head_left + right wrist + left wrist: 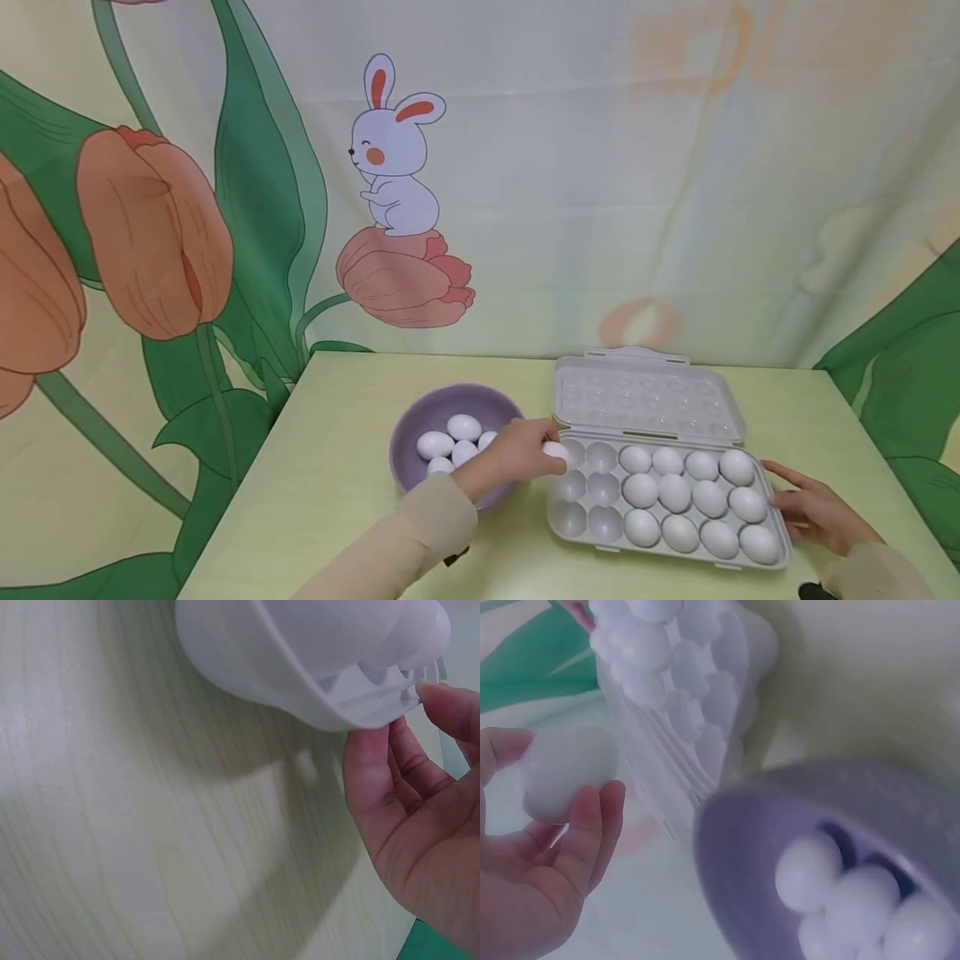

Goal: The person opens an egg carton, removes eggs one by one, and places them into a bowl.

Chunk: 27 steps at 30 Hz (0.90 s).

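Note:
Thumb and fingers of my left hand (521,452) pinch a white egg (568,772). In the head view this egg is over the back left corner of a grey plastic egg box (606,523). Bare cups show in the box's two left columns, and white eggs (674,493) fill the columns to the right. At the box's right end, my right hand (823,512) grips the rim, thumb on top and fingers against the outside. Left of the box stands a purple bowl (405,454) with several white eggs (464,427) in it, partly hidden by my left forearm.
The box's clear lid (651,400) lies folded back behind it, toward the wall cloth (525,208) printed with a rabbit and tulips. Bowl and box stand on a pale wood-grain table (322,467). A small black object (816,592) shows by my right sleeve.

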### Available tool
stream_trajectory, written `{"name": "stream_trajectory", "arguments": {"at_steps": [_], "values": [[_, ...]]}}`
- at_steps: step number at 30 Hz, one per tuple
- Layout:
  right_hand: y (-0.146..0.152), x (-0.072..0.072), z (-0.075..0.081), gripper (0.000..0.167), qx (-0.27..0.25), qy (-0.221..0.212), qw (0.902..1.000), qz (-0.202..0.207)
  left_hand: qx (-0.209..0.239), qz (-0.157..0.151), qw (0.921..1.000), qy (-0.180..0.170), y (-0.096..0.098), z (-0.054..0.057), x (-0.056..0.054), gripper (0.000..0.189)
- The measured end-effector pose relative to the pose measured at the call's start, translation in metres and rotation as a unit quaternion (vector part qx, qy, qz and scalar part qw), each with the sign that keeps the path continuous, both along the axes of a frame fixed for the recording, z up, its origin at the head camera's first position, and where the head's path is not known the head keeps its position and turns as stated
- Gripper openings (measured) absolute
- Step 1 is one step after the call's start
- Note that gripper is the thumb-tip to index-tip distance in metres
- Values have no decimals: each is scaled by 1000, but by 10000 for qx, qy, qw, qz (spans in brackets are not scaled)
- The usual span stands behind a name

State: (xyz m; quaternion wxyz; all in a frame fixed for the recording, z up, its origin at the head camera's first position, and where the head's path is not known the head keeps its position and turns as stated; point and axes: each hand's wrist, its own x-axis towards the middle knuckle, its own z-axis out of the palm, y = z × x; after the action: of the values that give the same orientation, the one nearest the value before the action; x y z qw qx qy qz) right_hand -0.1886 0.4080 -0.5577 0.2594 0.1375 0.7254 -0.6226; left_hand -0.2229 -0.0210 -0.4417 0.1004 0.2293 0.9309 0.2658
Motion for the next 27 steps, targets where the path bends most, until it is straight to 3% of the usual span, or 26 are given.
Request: {"name": "stream_trajectory", "arguments": {"at_steps": [6,10,17,27], "values": [[1,-1,0,45,-47,4,10000,4,167,96,9993,-334,-32,6,-5,22],[1,-1,-1,44,-61,5,10000,6,97,70,9993,-363,-50,-1,-6,21],[2,-2,-3,44,-18,4,10000,40,-67,-76,9999,-4,-74,-18,-7,26],[3,-3,-4,41,-80,36,9999,75,-779,-393,9958,257,-89,-32,-6,32]]}}
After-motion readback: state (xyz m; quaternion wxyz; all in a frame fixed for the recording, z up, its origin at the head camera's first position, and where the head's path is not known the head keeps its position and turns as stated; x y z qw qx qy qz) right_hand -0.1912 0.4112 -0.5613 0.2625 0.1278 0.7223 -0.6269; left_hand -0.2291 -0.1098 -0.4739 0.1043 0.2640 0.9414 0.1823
